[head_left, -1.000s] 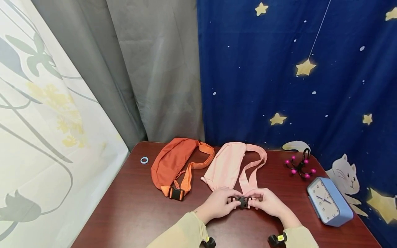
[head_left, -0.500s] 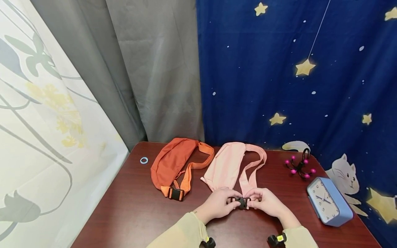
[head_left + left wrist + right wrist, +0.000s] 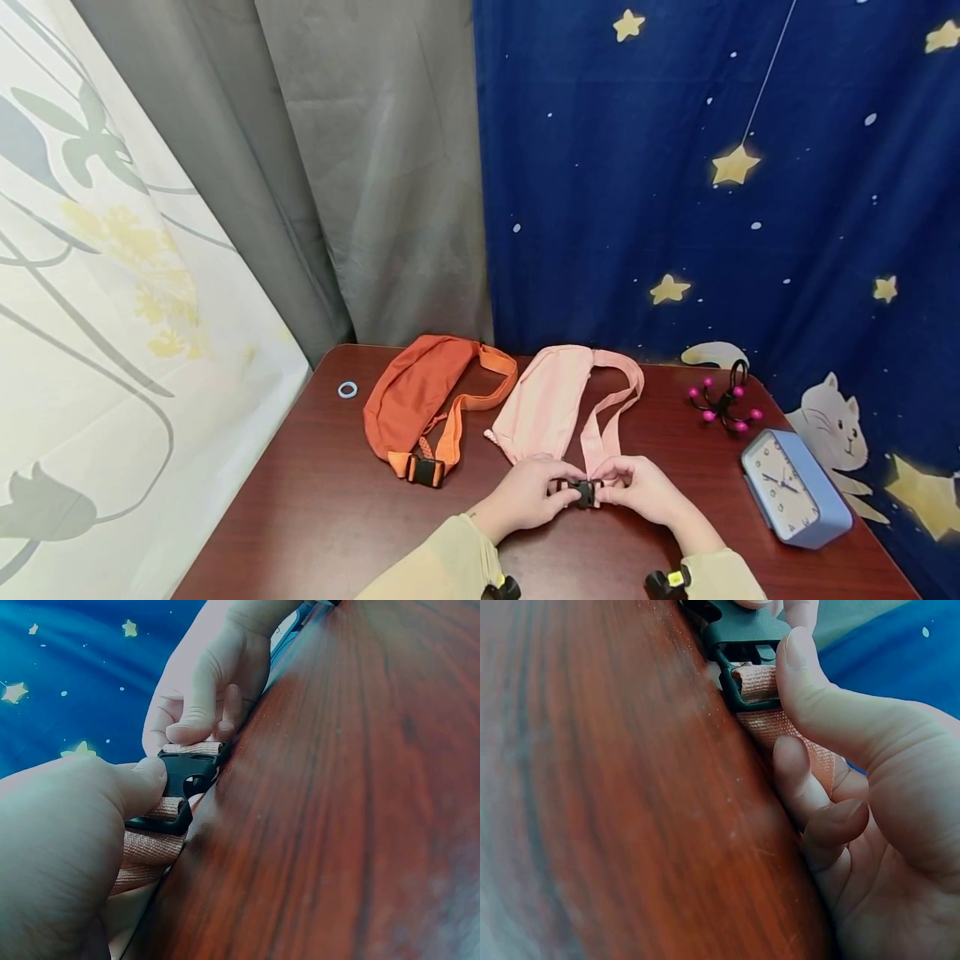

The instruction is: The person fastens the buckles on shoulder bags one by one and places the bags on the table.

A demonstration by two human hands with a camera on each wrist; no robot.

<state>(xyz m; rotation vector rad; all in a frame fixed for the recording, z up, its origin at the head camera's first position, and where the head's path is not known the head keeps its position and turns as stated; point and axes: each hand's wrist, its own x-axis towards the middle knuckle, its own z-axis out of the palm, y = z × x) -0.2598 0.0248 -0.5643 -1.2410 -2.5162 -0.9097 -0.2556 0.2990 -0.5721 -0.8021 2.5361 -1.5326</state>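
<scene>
A pink waist bag (image 3: 546,398) lies on the table, its strap looping down to a black side-release buckle (image 3: 584,493) at the near end. My left hand (image 3: 527,493) pinches the buckle's left part, the thumb flat on its black face in the left wrist view. From the other side my right hand (image 3: 647,490) pinches the buckle's right end, where pink webbing (image 3: 756,684) threads through the frame. The two halves of the buckle (image 3: 180,772) sit together in line, close over the tabletop. In the right wrist view, the other right fingers curl below the strap.
Left of the pink bag lies an orange waist bag (image 3: 420,387) with its buckle (image 3: 425,471) fastened. A small blue ring (image 3: 347,389) is at the far left. On the right stand a blue clock (image 3: 795,487) and a black, pink-tipped rack (image 3: 723,404). Curtains (image 3: 390,167) hang behind the table.
The buckle's right end has shifted slightly left, so the buckle looks shorter between the hands. Both hands keep their grip and have hardly moved; the bags lie as before.
</scene>
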